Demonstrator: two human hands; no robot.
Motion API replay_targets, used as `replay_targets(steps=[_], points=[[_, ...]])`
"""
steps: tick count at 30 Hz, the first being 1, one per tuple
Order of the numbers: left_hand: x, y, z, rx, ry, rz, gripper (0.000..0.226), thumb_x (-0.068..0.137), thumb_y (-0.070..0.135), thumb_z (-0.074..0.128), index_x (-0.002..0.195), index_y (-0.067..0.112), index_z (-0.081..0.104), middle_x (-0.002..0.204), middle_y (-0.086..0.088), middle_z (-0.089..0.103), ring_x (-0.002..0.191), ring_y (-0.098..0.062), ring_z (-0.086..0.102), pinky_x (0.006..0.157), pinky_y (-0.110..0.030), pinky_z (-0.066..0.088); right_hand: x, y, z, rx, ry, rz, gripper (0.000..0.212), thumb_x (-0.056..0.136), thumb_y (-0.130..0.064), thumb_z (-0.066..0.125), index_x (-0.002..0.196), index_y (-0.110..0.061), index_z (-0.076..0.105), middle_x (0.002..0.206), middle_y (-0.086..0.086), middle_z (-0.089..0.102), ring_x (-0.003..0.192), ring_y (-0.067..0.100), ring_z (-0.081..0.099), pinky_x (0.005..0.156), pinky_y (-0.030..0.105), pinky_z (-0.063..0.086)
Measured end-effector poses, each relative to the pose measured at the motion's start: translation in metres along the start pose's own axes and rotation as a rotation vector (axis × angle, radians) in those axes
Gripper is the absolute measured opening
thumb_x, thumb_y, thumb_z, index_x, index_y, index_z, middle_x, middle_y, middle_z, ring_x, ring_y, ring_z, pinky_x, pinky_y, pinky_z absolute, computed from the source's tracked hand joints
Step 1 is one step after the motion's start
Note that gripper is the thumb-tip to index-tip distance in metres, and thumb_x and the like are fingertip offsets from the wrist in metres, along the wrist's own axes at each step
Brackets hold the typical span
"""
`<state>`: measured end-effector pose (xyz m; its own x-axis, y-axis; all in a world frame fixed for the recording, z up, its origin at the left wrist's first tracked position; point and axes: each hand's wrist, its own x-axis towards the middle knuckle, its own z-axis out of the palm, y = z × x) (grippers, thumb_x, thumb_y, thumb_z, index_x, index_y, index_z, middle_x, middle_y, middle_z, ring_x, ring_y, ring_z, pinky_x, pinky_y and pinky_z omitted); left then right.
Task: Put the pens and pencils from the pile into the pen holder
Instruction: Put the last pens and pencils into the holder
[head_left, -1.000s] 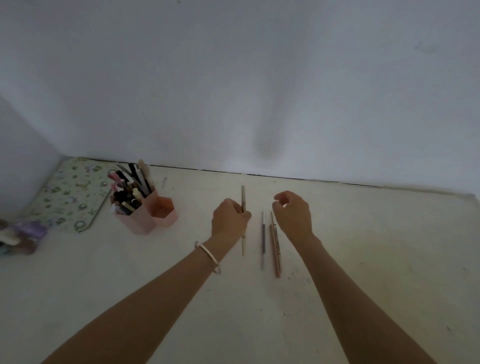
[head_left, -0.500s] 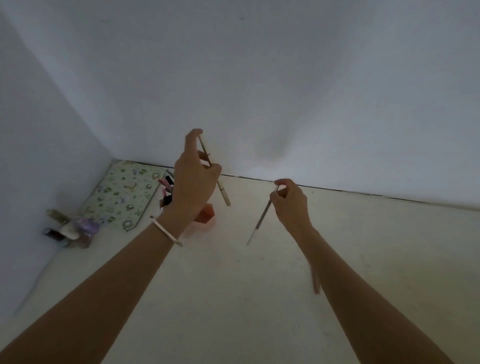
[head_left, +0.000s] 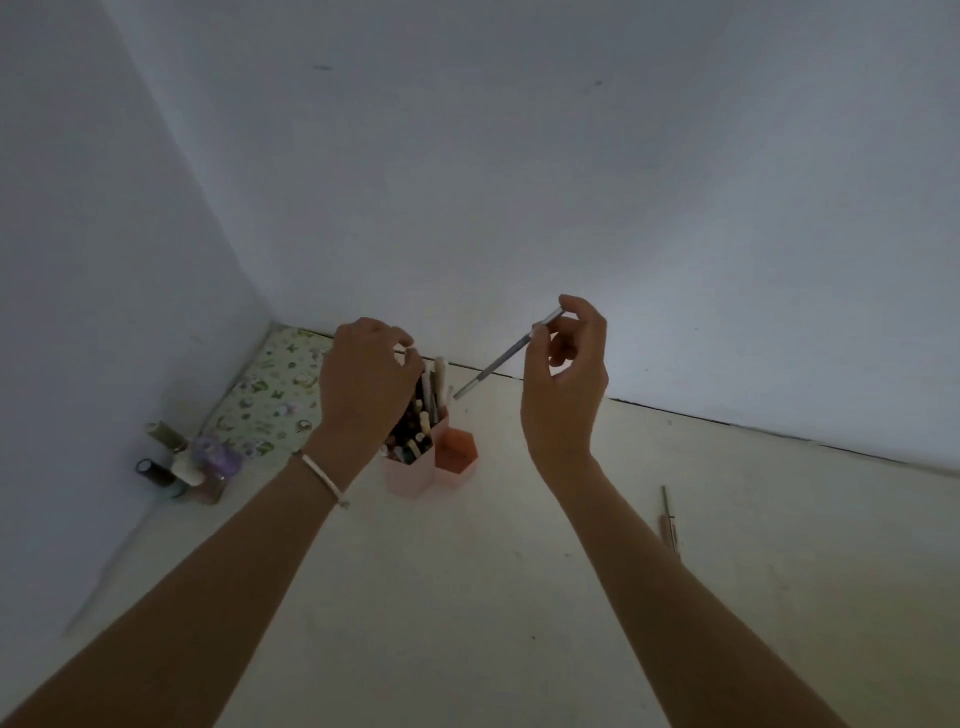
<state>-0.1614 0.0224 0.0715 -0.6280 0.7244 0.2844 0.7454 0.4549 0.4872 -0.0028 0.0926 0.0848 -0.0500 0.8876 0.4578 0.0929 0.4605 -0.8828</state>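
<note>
The pink hexagonal pen holder (head_left: 411, 477) stands on the table, packed with several pens; its lower orange cell (head_left: 456, 458) looks empty. My left hand (head_left: 366, 384) hovers right over the holder with its fingers curled down onto the pen tops. Whether it grips the beige pencil is hidden. My right hand (head_left: 569, 384) is raised to the right of the holder and pinches a grey pen (head_left: 506, 356) between thumb and forefinger. The pen slants down-left, its tip close above the holder. Two thin pencils (head_left: 668, 519) lie on the table at the right, beside my right forearm.
A floral patterned board (head_left: 275, 395) lies flat in the left corner behind the holder. Several small bottles (head_left: 187, 462) cluster on the table against the left wall. Plain walls close off the back and the left side.
The view has swung left. My left hand came down with the beige pencil onto the holder. My right hand lifted the grey pen higher and carried it toward the holder.
</note>
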Motion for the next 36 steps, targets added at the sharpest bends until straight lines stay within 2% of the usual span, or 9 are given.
replay_targets(steps=[2, 7, 11, 14, 18, 21, 26, 31, 36], points=[[0.001, -0.002, 0.0, 0.033, 0.079, -0.063, 0.027, 0.091, 0.032, 0.055, 0.1, 0.017, 0.076, 0.12, -0.004, 0.065, 0.12, -0.023, 0.052, 0.096, -0.037, 0.043, 0.002, 0.001, 0.002, 0.007, 0.012, 0.005, 0.03, 0.094, -0.011, 0.056, 0.115, -0.032, 0.049, 0.088, -0.003, 0.061, 0.074, 0.018, 0.053, 0.069, 0.019, 0.046], [0.013, -0.006, -0.015, -0.161, 0.175, -0.101, 0.035, 0.095, 0.021, 0.046, 0.126, 0.012, 0.06, 0.126, -0.01, 0.06, 0.12, -0.029, 0.049, 0.1, -0.035, 0.036, -0.006, 0.007, 0.022, -0.053, -0.05, -0.052, 0.03, 0.095, -0.012, 0.054, 0.114, -0.034, 0.047, 0.089, -0.001, 0.061, 0.074, 0.015, 0.054, 0.069, 0.017, 0.046], [0.011, 0.004, -0.025, -0.282, 0.135, -0.081, 0.037, 0.094, 0.017, 0.047, 0.129, 0.013, 0.055, 0.125, -0.008, 0.057, 0.118, -0.024, 0.05, 0.097, -0.033, 0.039, -0.025, 0.023, 0.039, -0.238, -0.323, -0.117, 0.022, 0.096, -0.012, 0.053, 0.115, -0.022, 0.053, 0.094, -0.001, 0.063, 0.082, 0.016, 0.058, 0.074, 0.028, 0.051], [0.007, 0.017, -0.028, -0.333, 0.118, -0.067, 0.036, 0.093, 0.015, 0.048, 0.129, 0.015, 0.054, 0.124, -0.004, 0.057, 0.114, -0.019, 0.053, 0.094, -0.032, 0.043, -0.036, 0.032, 0.04, -0.373, -0.517, -0.234, 0.032, 0.09, 0.002, 0.053, 0.117, -0.008, 0.067, 0.106, 0.009, 0.068, 0.097, 0.024, 0.059, 0.086, 0.037, 0.052], [-0.012, 0.059, -0.018, -0.404, 0.176, 0.044, 0.025, 0.088, 0.011, 0.05, 0.112, 0.016, 0.057, 0.105, 0.003, 0.06, 0.092, -0.012, 0.058, 0.078, -0.026, 0.051, -0.017, 0.028, 0.006, -0.324, -0.289, -0.177, 0.052, 0.078, 0.012, 0.044, 0.124, -0.006, 0.061, 0.104, 0.007, 0.065, 0.088, 0.014, 0.057, 0.08, 0.022, 0.05], [-0.046, 0.109, 0.017, -0.399, -0.042, 0.066, 0.01, 0.086, 0.014, 0.055, 0.094, 0.02, 0.055, 0.086, 0.007, 0.059, 0.073, -0.007, 0.056, 0.064, -0.02, 0.046, 0.011, 0.028, -0.044, -0.291, -0.054, -0.042, 0.048, 0.075, 0.008, 0.044, 0.114, -0.011, 0.063, 0.096, -0.001, 0.064, 0.072, 0.011, 0.053, 0.068, 0.018, 0.044], [-0.134, 0.175, 0.1, -0.145, -0.682, -0.008, 0.03, 0.091, 0.034, 0.049, 0.098, 0.01, 0.064, 0.099, -0.008, 0.069, 0.093, -0.027, 0.067, 0.082, -0.035, 0.055, 0.026, 0.042, -0.131, -0.355, 0.024, 0.152, 0.042, 0.075, 0.008, 0.046, 0.1, -0.019, 0.066, 0.09, -0.005, 0.067, 0.065, 0.008, 0.051, 0.064, 0.024, 0.045], [-0.192, 0.21, 0.144, 0.036, -0.825, 0.026, 0.036, 0.089, 0.037, 0.059, 0.114, 0.013, 0.062, 0.111, -0.006, 0.068, 0.105, -0.026, 0.066, 0.086, -0.035, 0.054, 0.01, 0.06, -0.203, -0.439, 0.048, 0.237, 0.041, 0.076, 0.008, 0.048, 0.09, -0.027, 0.065, 0.081, -0.01, 0.067, 0.06, 0.003, 0.051, 0.057, 0.013, 0.041], [-0.197, 0.208, 0.158, 0.089, -0.828, -0.062, 0.024, 0.089, 0.026, 0.063, 0.111, 0.015, 0.064, 0.113, -0.004, 0.068, 0.107, -0.025, 0.066, 0.085, -0.033, 0.052, -0.007, 0.078, -0.237, -0.455, 0.073, 0.323, 0.039, 0.078, 0.006, 0.049, 0.091, -0.026, 0.066, 0.081, -0.011, 0.067, 0.064, 0.005, 0.053, 0.061, 0.022, 0.046]])
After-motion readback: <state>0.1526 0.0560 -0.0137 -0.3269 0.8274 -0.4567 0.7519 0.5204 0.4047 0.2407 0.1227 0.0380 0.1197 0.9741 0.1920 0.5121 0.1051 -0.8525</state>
